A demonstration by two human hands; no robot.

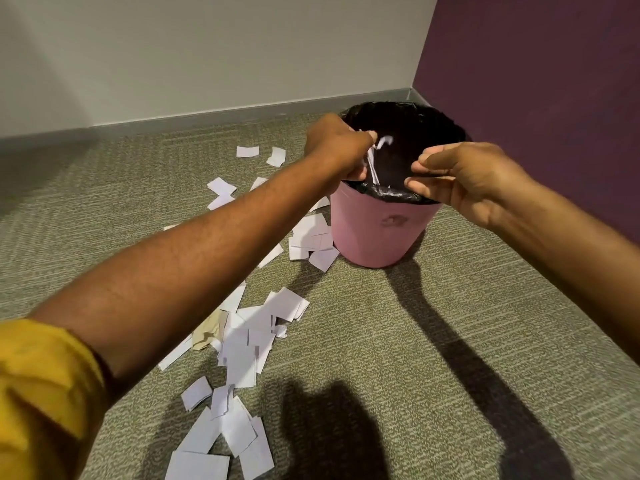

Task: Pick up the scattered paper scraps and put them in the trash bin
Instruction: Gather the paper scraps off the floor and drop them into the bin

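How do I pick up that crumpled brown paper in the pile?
Pinch the crumpled tan scrap by its raised wrinkles, coming straight down from above. It lies low on the carpet, and white scraps overlap its right edge, so the bare, puckered left part probably gives the easiest hold without dragging the others along.

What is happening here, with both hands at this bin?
A person is tidying paper off the floor. The left hand grips a few white paper scraps over the mouth of the round pink plastic trash bin, lined with a black plastic liner. The right hand is at the near rim, fingers curled; whether it holds anything is unclear. Many loose scraps lie on the green-grey carpet.
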